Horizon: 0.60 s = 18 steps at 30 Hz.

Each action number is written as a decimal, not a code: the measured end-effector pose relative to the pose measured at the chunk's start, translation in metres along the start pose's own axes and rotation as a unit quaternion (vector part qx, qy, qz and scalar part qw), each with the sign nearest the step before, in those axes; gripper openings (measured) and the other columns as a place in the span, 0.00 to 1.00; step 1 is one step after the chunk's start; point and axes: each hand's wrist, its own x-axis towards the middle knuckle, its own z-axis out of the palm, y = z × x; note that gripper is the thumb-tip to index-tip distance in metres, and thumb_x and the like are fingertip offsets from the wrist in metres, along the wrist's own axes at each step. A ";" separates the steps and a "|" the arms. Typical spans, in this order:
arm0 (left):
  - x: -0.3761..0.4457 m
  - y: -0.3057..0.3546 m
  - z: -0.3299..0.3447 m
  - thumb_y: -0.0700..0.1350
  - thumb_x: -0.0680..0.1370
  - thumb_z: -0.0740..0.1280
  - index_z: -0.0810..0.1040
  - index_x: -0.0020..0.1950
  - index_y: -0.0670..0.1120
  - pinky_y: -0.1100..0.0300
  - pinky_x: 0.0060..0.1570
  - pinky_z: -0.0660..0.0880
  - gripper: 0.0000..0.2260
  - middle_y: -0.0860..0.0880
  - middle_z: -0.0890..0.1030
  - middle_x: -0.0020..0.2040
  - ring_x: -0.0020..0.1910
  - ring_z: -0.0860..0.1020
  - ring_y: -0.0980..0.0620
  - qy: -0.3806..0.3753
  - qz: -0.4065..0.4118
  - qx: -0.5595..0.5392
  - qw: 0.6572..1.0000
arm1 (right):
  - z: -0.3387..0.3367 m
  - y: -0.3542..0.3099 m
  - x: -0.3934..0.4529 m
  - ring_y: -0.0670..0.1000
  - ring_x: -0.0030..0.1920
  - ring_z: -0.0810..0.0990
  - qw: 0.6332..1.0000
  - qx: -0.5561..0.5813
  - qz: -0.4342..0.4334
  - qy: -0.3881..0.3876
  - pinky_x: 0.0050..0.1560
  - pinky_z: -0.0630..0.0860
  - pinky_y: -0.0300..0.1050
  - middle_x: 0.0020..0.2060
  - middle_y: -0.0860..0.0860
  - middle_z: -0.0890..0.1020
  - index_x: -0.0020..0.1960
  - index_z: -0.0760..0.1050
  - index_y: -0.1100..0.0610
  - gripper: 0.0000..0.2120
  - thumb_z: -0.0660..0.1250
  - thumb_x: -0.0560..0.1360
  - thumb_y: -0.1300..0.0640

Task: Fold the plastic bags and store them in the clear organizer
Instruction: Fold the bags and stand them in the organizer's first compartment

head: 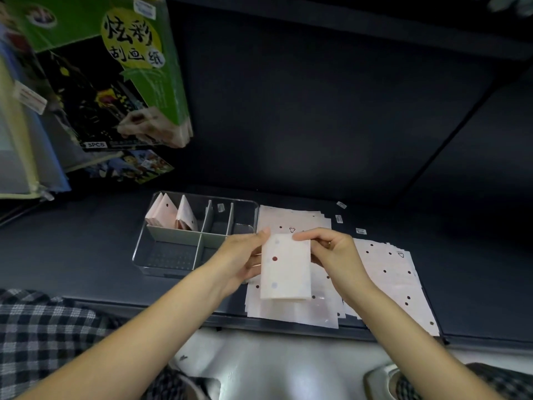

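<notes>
A white dotted plastic bag point(285, 267), folded into a narrow strip, is held above the dark shelf. My left hand point(245, 255) grips its left edge from behind, and my right hand point(331, 249) pinches its top right corner. Under it lies a stack of flat dotted bags point(291, 310), with a second stack point(395, 272) to the right. The clear organizer point(161, 246) stands to the left; its back left compartment holds folded triangular bags point(173, 215).
Green and black packaged paper goods point(115, 76) hang at the upper left. Small white labels point(360, 230) lie on the dark shelf point(86, 255) behind the right stack. The shelf's front edge runs below the stacks, with checked fabric at the lower left.
</notes>
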 end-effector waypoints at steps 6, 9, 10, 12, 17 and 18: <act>0.004 0.005 -0.020 0.43 0.78 0.65 0.83 0.41 0.47 0.65 0.36 0.75 0.09 0.51 0.84 0.37 0.38 0.79 0.53 0.117 0.165 0.119 0.972 | 0.016 -0.005 0.013 0.37 0.54 0.78 0.991 -0.114 -0.024 -0.073 0.52 0.74 0.29 0.51 0.40 0.83 0.54 0.80 0.48 0.21 0.56 0.76 0.69; 0.001 0.011 -0.031 0.42 0.78 0.65 0.82 0.40 0.49 0.66 0.40 0.74 0.09 0.52 0.83 0.39 0.40 0.79 0.55 0.107 0.273 0.262 0.920 | 0.033 -0.010 0.028 0.33 0.51 0.77 0.964 -0.214 -0.020 -0.159 0.46 0.72 0.25 0.50 0.38 0.82 0.59 0.76 0.46 0.13 0.64 0.77 0.55; 0.000 0.013 -0.034 0.42 0.78 0.65 0.82 0.40 0.49 0.65 0.41 0.74 0.09 0.51 0.83 0.39 0.41 0.79 0.54 0.092 0.287 0.285 0.910 | 0.041 -0.010 0.033 0.35 0.46 0.79 0.948 -0.256 -0.021 -0.191 0.43 0.73 0.28 0.45 0.40 0.82 0.55 0.78 0.48 0.09 0.66 0.75 0.54; -0.001 0.015 -0.043 0.43 0.78 0.64 0.80 0.41 0.49 0.64 0.41 0.73 0.08 0.52 0.81 0.39 0.41 0.78 0.54 0.091 0.309 0.305 0.896 | 0.057 -0.009 0.040 0.39 0.33 0.76 0.920 -0.323 -0.026 -0.219 0.36 0.72 0.39 0.35 0.45 0.81 0.43 0.79 0.54 0.04 0.68 0.74 0.54; 0.008 0.021 -0.078 0.40 0.74 0.70 0.78 0.46 0.48 0.72 0.35 0.71 0.04 0.52 0.79 0.39 0.37 0.76 0.57 0.102 0.267 0.271 0.919 | 0.081 -0.003 0.058 0.51 0.39 0.81 0.946 -0.262 0.009 -0.188 0.43 0.78 0.50 0.39 0.54 0.83 0.44 0.80 0.60 0.06 0.68 0.74 0.57; 0.011 0.021 -0.088 0.39 0.74 0.71 0.78 0.45 0.45 0.72 0.34 0.71 0.03 0.51 0.79 0.38 0.37 0.76 0.56 0.096 0.241 0.278 0.925 | 0.084 -0.001 0.062 0.54 0.44 0.82 0.953 -0.248 0.018 -0.173 0.46 0.79 0.52 0.42 0.55 0.83 0.45 0.80 0.60 0.06 0.68 0.74 0.57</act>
